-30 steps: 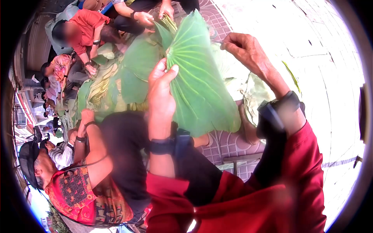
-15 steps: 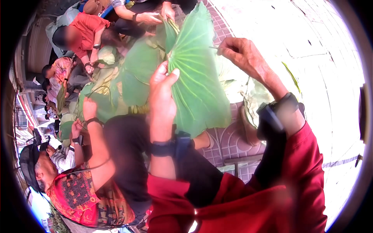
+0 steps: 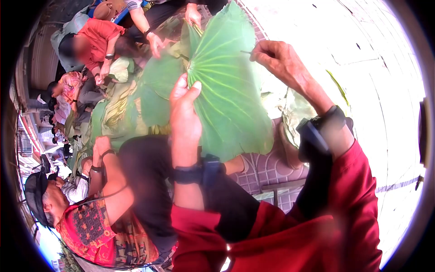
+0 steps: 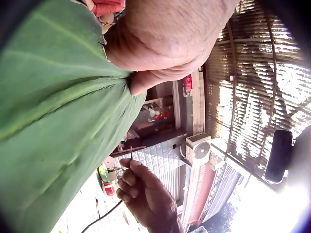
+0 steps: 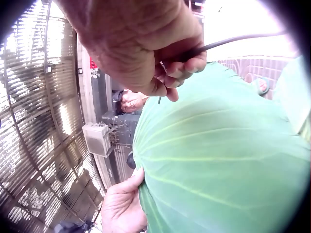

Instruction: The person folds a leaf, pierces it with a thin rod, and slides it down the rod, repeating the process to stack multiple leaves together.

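Observation:
A large green lotus leaf [image 3: 231, 90] hangs from my left hand [image 3: 186, 111], whose thumb and fingers pinch it near the centre where the veins meet. My right hand [image 3: 282, 61] is raised beyond the leaf's right edge. Between its thumb and fingertips it pinches a thin needle-like piece [image 4: 131, 152]. A dark cord [image 5: 243, 38] runs out from the other side of that fist. In the right wrist view, the short tip points down over the leaf's face. Leaf and right fingers stand apart in the head view.
Lotus leaves [image 3: 118, 111] lie heaped to the left, where several people sit. Across from me, another person's hand [image 3: 193, 16] holds leaf stems. A seated person in a patterned shirt [image 3: 90, 226] is close at my left. Pale leaves [image 3: 297, 111] lie by my right knee.
The leaf in my left hand has shifted a little left. My right hand has moved slightly left, still pinching the thin piece. The person opposite has lowered one hand from the stems.

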`<action>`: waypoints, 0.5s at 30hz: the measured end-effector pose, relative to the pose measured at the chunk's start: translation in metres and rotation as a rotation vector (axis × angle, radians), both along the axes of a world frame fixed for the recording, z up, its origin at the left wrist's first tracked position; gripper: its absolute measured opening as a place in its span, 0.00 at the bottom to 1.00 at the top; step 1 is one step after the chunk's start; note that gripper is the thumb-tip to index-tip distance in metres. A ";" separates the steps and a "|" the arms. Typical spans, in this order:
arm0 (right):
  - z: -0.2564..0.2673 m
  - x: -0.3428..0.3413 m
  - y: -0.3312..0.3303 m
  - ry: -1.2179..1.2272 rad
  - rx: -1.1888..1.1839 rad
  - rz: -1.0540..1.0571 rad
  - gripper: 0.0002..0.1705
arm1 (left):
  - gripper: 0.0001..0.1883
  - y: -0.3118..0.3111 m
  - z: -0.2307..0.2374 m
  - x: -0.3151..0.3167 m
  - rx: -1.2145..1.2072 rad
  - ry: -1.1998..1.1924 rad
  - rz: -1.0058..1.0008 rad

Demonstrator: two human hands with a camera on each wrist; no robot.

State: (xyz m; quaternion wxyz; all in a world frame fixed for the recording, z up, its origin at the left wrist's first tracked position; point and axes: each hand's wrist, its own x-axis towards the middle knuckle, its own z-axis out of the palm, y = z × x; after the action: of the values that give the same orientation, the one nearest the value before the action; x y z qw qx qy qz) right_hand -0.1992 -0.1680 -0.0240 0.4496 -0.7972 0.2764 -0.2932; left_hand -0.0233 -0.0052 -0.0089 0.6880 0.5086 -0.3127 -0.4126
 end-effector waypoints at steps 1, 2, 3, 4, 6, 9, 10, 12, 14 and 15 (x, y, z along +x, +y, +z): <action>0.000 0.000 0.000 0.007 0.008 -0.005 0.14 | 0.19 0.001 0.001 0.000 -0.005 -0.001 -0.001; 0.001 -0.001 0.000 0.015 0.015 -0.011 0.14 | 0.20 0.001 0.002 0.000 -0.011 -0.001 -0.001; 0.002 -0.001 -0.001 0.022 0.022 -0.016 0.14 | 0.20 0.000 0.003 -0.001 -0.011 -0.008 0.004; -0.001 0.000 -0.001 -0.008 0.016 -0.030 0.14 | 0.20 0.000 0.004 -0.002 -0.008 -0.016 0.009; -0.003 0.003 -0.002 -0.067 -0.002 -0.056 0.13 | 0.21 0.000 0.004 0.000 -0.012 -0.008 0.009; 0.003 0.002 0.001 -0.021 0.075 -0.066 0.13 | 0.21 0.002 0.004 0.008 -0.027 0.019 0.004; 0.003 0.003 0.000 -0.055 0.121 -0.090 0.14 | 0.21 0.003 0.007 0.008 -0.039 0.017 0.013; 0.000 0.003 -0.003 -0.121 0.210 -0.144 0.14 | 0.22 0.005 0.009 0.012 -0.070 0.078 0.027; -0.006 0.003 -0.009 -0.185 0.245 -0.229 0.16 | 0.22 0.008 0.013 0.020 -0.106 0.203 0.040; -0.011 0.004 -0.013 -0.218 0.264 -0.272 0.17 | 0.22 0.010 0.013 0.023 -0.135 0.247 0.044</action>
State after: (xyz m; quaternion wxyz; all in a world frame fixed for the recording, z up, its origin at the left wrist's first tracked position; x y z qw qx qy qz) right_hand -0.1955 -0.1810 -0.0346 0.5337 -0.6501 0.3672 -0.3970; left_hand 0.0000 0.0052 0.0046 0.7629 0.4133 -0.2414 -0.4347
